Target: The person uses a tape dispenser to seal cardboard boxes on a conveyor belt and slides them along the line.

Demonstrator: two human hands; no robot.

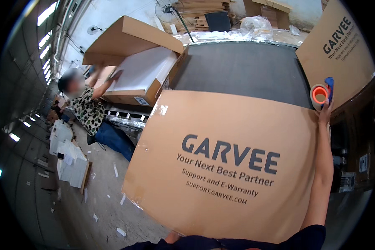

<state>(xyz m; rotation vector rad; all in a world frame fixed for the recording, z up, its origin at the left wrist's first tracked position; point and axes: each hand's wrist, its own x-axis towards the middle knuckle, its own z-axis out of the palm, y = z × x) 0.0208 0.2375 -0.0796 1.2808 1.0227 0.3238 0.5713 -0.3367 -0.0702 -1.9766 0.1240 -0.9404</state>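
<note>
A large flat brown cardboard box (221, 116) with dark printing on its top fills the space before me. At its far right corner my right hand (326, 111) is closed on a tape dispenser (329, 85) with a blue body. Its tape roll (320, 95) has a bright orange core. My right forearm runs along the box's right side. Of my left hand (173, 237) only a bit of skin shows at the box's near edge; its fingers are hidden. Pieces of clear tape (160, 109) stick to the box's left edge.
Beyond the box lies a dark conveyor belt (241, 62). At the left a co-worker (87, 106) reaches into an open carton (143, 68) holding a white panel. Another large carton (341, 54) leans at right. Stacked white sheets (71, 164) and scraps lie on the floor.
</note>
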